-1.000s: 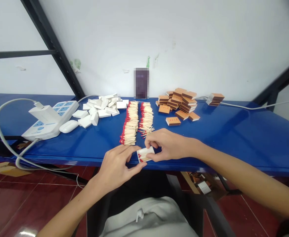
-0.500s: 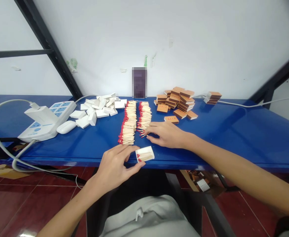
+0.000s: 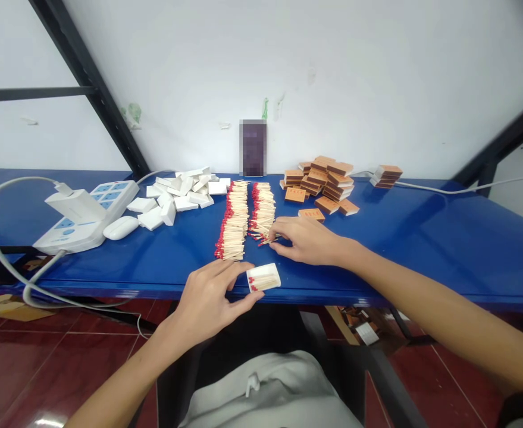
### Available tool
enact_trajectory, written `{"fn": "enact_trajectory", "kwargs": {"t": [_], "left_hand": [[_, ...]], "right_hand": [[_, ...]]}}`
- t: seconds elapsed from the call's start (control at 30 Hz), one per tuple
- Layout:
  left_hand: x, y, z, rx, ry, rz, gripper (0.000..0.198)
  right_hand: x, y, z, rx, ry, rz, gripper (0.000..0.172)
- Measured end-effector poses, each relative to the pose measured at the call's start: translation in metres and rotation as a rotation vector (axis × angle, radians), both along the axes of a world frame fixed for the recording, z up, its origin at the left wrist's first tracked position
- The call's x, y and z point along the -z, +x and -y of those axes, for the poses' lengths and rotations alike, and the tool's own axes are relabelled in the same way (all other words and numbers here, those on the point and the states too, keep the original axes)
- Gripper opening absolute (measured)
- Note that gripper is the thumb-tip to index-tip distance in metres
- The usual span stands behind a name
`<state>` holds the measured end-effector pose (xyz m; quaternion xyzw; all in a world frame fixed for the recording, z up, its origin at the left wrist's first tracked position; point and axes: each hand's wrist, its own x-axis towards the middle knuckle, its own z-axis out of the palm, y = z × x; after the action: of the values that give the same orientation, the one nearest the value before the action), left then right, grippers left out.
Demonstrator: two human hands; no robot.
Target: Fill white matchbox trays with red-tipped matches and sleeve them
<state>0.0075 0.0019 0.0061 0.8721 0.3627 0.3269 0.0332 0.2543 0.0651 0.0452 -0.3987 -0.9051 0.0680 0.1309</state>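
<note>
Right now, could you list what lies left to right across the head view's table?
White power strip, white oval object, heap of white cardboard trays, rows of red-tipped matches, heap of orange matchboxes, small orange matchbox stack.

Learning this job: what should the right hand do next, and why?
Probably pinch a few from the right match row and carry them to the tray: the right hand touches that row's near end; the left hand steadies the part-filled tray.

Bare forearms (image 3: 422, 303); perhaps grey hoodie (image 3: 270, 389).

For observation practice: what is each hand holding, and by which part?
Left hand grips the match tray by its left end; right hand pinches loose matches, part unclear.
</note>
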Motion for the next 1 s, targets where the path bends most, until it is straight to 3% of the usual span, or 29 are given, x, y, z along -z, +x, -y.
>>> {"fn": "enact_trajectory", "kwargs": {"t": [0.2, 0.43, 0.6, 0.77, 1.0], "left_hand": [[0.0, -0.001, 0.0, 0.005, -0.004, -0.004, 0.032], [0.0, 0.0, 0.0, -0.006, 0.001, -0.011, 0.032], [0.0, 0.001, 0.001, -0.018, 0.013, -0.022, 0.03], [0.0, 0.001, 0.001, -0.018, -0.001, -0.033, 0.03], [-0.001, 0.002, 0.001, -0.032, 0.013, -0.037, 0.029]], "right_hand": [[-0.002, 0.004, -0.002, -0.012, -0.116, 0.002, 0.017], [-0.019, 0.008, 0.007, -0.147, -0.24, -0.097, 0.022], [-0.017, -0.009, 0.019, -0.293, -0.386, -0.158, 0.012], [-0.008, -0.016, 0.023, -0.31, -0.331, -0.132, 0.012], [-0.01, -0.013, 0.023, -0.309, -0.25, -0.16, 0.015]]}}
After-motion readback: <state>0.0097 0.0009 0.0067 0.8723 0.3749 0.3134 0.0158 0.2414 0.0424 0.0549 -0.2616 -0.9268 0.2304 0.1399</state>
